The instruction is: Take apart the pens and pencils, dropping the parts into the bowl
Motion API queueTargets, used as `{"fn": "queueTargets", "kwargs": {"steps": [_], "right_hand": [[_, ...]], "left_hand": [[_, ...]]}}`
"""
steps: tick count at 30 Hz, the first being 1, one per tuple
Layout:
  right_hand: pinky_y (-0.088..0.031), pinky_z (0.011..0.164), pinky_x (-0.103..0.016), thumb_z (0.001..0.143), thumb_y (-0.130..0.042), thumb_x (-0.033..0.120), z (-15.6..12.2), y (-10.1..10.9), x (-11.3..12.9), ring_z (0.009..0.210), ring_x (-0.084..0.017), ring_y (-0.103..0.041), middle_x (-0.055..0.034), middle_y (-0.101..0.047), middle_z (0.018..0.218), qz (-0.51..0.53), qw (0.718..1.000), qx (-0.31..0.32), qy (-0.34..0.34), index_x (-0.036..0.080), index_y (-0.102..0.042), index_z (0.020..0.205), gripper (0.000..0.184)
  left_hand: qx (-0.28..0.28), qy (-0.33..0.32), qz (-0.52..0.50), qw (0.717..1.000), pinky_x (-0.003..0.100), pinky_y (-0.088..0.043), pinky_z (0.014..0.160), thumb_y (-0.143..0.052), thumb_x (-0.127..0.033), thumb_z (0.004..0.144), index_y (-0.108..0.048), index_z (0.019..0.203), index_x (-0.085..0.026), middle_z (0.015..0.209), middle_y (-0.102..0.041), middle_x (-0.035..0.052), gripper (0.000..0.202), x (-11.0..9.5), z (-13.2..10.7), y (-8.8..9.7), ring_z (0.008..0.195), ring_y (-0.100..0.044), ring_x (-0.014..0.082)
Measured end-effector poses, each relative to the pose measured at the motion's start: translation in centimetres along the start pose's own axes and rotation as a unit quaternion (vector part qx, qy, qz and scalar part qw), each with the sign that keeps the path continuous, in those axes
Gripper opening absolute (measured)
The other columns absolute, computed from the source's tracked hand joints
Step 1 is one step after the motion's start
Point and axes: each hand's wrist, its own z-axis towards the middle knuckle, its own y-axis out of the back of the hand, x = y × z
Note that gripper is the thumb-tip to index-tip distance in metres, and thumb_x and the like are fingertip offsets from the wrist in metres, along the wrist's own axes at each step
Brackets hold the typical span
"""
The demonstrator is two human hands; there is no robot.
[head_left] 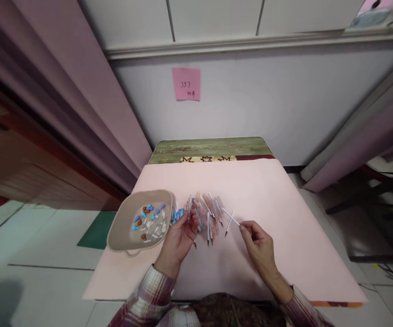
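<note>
Between the thumb and fingers of my right hand (259, 245) is a thin white pen refill (231, 217), its far end pointing up and left over the pile. My left hand (179, 238) is closed around a clear pen barrel (189, 203) that stands up from the fingertips. Behind and beside the left hand lies a pile of clear and pinkish pen barrels (205, 204). White refills with dark tips (209, 229) stick out of its near side. Some blue pen parts (176, 215) show at the pile's left, partly hidden by the left hand.
A beige plastic basin (118, 225) on the left holds small blue, brown and white parts. Pale pink cloth (295, 254) covers the table, with a patterned board (210, 147) showing at the back. A pink note (186, 85) is on the white wall behind.
</note>
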Motion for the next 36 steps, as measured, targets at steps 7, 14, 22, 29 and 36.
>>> {"fn": "queueTargets", "kwargs": {"steps": [7, 14, 22, 29, 36], "right_hand": [[-0.039, 0.046, -0.020, 0.085, -0.059, 0.036, -1.0, 0.2, 3.2, 0.049, -0.010, -0.045, 0.0023, -0.055, 0.058, -0.048, 0.995, -0.006, 0.087, 0.018, -0.066, 0.080, 0.020], [-0.039, 0.049, -0.021, 0.087, -0.057, 0.023, -1.8, 0.2, 4.1, 0.049, -0.009, -0.047, 0.0022, -0.055, 0.060, -0.139, 0.962, -0.012, 0.235, 0.019, -0.065, 0.083, 0.010], [-0.041, 0.049, -0.021, 0.087, -0.057, 0.024, -1.8, 0.2, 3.6, 0.049, -0.009, -0.050, 0.0014, -0.058, 0.063, -0.150, 0.963, 0.012, 0.221, 0.020, -0.065, 0.084, 0.010], [-0.047, 0.056, -0.023, 0.088, -0.053, 0.022, -1.5, 0.0, 4.4, 0.057, -0.011, -0.055, -0.0021, -0.063, 0.074, -0.126, 0.963, 0.005, 0.238, 0.021, -0.066, 0.094, 0.014], [-0.049, 0.058, -0.023, 0.087, -0.058, 0.027, -1.9, -1.2, 4.1, 0.057, -0.012, -0.058, 0.0000, -0.063, 0.070, -0.098, 0.973, -0.030, 0.206, 0.020, -0.063, 0.088, 0.009]], "left_hand": [[0.000, 0.018, 0.017, 1.000, 0.032, -0.057, 0.086, -0.057, -0.009, 0.087, -0.068, 0.093, -0.013, 0.090, -0.072, 0.0073, 0.013, 2.4, 0.1, -0.4, 0.084, -0.070, 0.0155], [-0.019, 0.007, 0.027, 0.999, 0.029, -0.056, 0.086, -0.066, -0.011, 0.081, -0.067, 0.094, -0.012, 0.092, -0.073, 0.0064, 0.013, 3.6, 0.3, 0.2, 0.085, -0.070, 0.0146], [0.012, -0.029, 0.066, 0.997, 0.031, -0.055, 0.087, -0.071, -0.015, 0.077, -0.066, 0.092, -0.015, 0.094, -0.073, 0.0056, 0.016, 3.9, -0.6, 0.1, 0.089, -0.069, 0.0165], [0.044, -0.030, 0.140, 0.989, 0.031, -0.054, 0.086, -0.075, -0.014, 0.071, -0.067, 0.091, -0.015, 0.094, -0.072, 0.0066, 0.022, 4.8, -1.7, -0.4, 0.089, -0.069, 0.0177], [0.048, -0.022, 0.116, 0.992, 0.030, -0.053, 0.088, -0.073, -0.009, 0.071, -0.068, 0.091, -0.014, 0.095, -0.072, 0.0063, 0.021, 4.9, -1.8, -0.1, 0.091, -0.068, 0.0169]]}}
